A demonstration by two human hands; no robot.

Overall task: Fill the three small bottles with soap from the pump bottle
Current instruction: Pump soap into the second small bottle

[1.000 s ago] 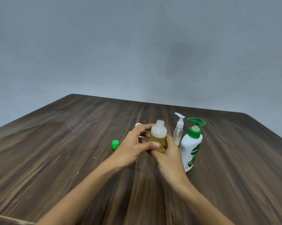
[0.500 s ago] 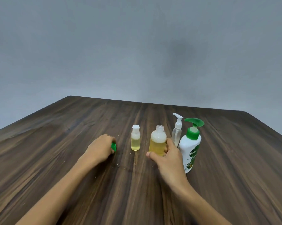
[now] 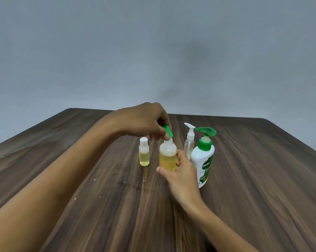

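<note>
Spray bottle (image 3: 189,142) stands between pump bottle (image 3: 203,160) and held bottle (image 3: 167,157).

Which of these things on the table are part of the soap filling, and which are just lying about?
Part of the job:
pump bottle
middle bottle, held by the right hand
green cap, pinched in the left hand
capped small bottle
clear spray bottle

Just there:
table
wall

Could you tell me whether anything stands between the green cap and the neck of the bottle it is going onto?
Nothing visible: the left hand holds the cap, tilted, just above the bottle's open neck.
</note>
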